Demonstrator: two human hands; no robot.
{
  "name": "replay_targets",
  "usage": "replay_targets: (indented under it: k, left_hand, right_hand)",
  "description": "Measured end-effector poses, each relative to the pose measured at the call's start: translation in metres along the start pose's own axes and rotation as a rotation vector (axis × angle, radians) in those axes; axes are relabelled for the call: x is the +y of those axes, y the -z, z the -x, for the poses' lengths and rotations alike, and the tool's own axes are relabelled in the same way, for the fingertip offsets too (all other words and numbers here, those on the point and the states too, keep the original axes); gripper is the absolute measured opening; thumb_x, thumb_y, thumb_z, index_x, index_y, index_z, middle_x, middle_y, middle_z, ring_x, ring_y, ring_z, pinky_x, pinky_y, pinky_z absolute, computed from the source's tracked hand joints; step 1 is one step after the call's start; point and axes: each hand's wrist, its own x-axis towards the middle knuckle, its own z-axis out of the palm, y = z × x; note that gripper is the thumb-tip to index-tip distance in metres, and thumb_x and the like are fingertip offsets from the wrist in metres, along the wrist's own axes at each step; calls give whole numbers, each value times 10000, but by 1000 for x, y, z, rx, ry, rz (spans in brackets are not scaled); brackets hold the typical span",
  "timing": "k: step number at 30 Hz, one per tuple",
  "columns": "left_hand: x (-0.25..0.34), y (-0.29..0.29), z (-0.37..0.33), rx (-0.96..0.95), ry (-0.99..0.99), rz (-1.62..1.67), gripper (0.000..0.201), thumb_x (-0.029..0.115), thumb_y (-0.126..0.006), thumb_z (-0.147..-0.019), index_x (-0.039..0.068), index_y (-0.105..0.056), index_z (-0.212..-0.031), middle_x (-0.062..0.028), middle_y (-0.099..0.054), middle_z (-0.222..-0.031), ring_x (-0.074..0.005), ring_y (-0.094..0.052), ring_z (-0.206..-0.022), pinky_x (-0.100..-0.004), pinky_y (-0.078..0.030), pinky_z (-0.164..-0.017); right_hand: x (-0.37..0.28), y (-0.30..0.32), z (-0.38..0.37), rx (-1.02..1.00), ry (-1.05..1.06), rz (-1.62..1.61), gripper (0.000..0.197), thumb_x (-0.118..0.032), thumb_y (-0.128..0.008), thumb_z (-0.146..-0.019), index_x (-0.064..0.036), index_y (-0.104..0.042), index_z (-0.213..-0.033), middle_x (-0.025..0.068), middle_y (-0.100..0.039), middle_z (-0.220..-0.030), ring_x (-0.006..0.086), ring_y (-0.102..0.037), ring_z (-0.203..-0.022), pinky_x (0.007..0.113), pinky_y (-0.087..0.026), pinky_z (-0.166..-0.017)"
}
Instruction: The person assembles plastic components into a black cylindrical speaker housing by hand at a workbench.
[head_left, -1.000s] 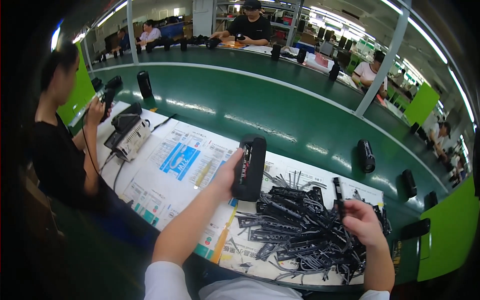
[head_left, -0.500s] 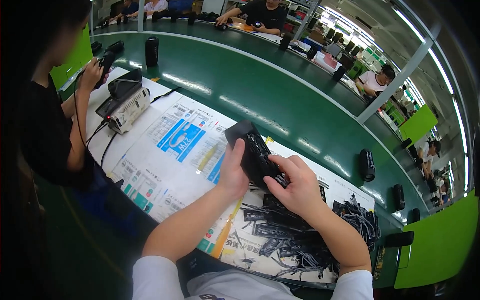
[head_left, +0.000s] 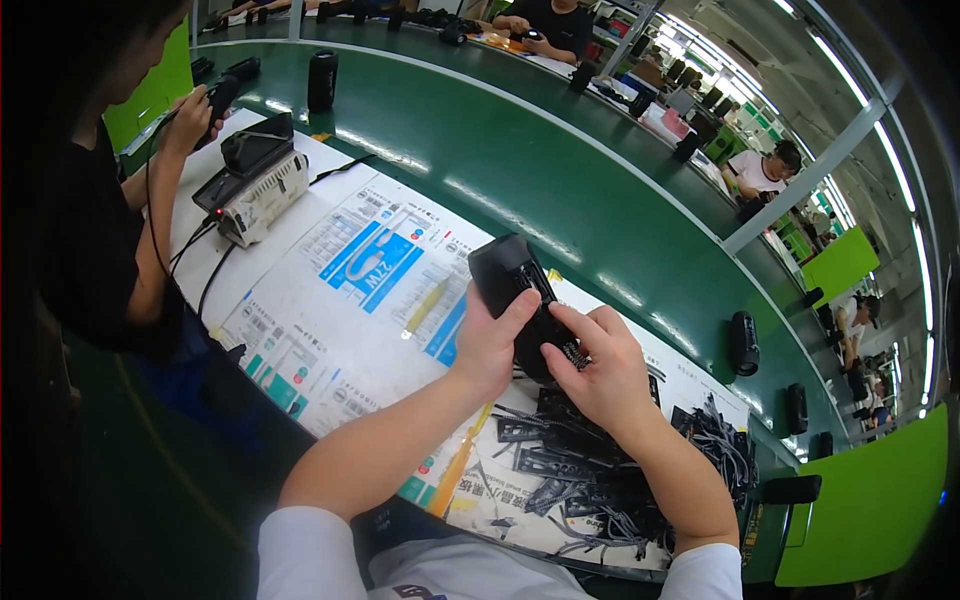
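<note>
A black cylinder-shaped portable speaker (head_left: 505, 262) is held up over the paper-covered bench, tilted, its recessed long side facing up. My left hand (head_left: 490, 340) wraps round its left side, the thumb lying across the recess. On the lower right part of the same speaker my right hand (head_left: 605, 365) presses with thumb and forefinger; what lies under those fingertips is hidden. Below my right hand lies a heap of black strip-shaped panels (head_left: 560, 465) with grey cords. More grey cords (head_left: 715, 450) are piled to the right of my forearm.
Printed paper sheets (head_left: 340, 330) cover the bench. A soldering station (head_left: 265, 195) with cables stands at left, beside a co-worker (head_left: 110, 200) handling a black speaker. Along the green conveyor (head_left: 450, 150) stand more black speakers (head_left: 744, 343). A green panel (head_left: 870, 500) rises at right.
My left thumb has moved across onto the speaker's recessed side. The speaker has turned slightly in my hands, while my right fingers stay on its lower part. The whole view has shifted a little.
</note>
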Motion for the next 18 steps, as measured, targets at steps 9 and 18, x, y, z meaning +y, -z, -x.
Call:
replay_targets:
  k: [9, 18]
  left_hand:
    - [3, 0, -7, 36, 31, 130, 392, 195, -615, -899, 88, -374, -1189, -41, -518, -1015, -139, -573, -899, -295, -522, -758]
    - [9, -2, -3, -52, 3, 96, 339, 221, -570, -929, 103, -374, -1179, -37, -522, -1014, -144, -588, -903, -307, -536, -760]
  right_hand:
    - [20, 4, 2, -23, 137, -94, 335, -23, -737, -715, -43, -667, -1042, 110, -621, -872, 203, -616, -697, 277, -504, -578]
    - [17, 9, -10, -86, 290, -46, 180, -33, -712, -716, -63, -703, -893, 75, -626, -791, 225, -629, -680, 321, -516, -578]
